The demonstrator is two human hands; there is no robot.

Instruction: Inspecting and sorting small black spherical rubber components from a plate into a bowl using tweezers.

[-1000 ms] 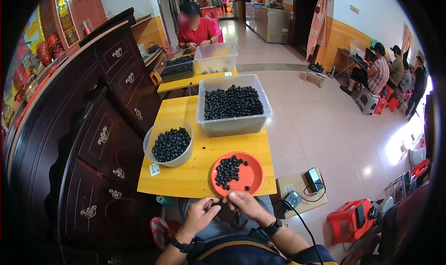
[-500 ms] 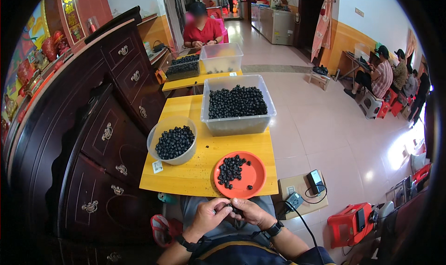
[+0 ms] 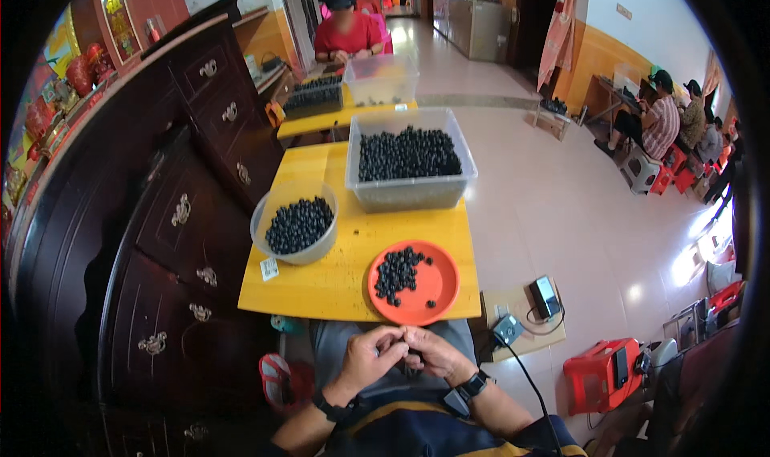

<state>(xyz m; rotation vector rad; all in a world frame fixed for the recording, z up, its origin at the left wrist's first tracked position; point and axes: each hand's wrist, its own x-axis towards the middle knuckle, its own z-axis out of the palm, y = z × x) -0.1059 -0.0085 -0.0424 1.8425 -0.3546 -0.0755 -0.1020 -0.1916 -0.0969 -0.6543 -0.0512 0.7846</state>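
My left hand (image 3: 370, 361) and my right hand (image 3: 439, 355) meet above my lap, just in front of the yellow table. Both are closed, with thumbs and fingertips pinched together. Dark round beads sit partly hidden in the curled fingers of my right hand; whatever my left fingertips pinch is too small to make out. Closest to the hands is a red plastic plate (image 3: 429, 303) at the table's front edge. A cluster of black beads (image 3: 397, 274) covers its left side, and a single one lies near its right side.
On the yellow table (image 3: 321, 293) stand a round clear tub (image 3: 309, 254) and a large clear bin (image 3: 413, 196), both holding black beads. A person in red (image 3: 349, 34) sits behind another table. Dark drawers (image 3: 184, 240) line the left. A cabled device (image 3: 507, 329) sits right of my knees.
The view has tilted, so the tables and containers sit slightly higher. My hands have drawn closer together, their fingertips now touching, and the beads between them show less.
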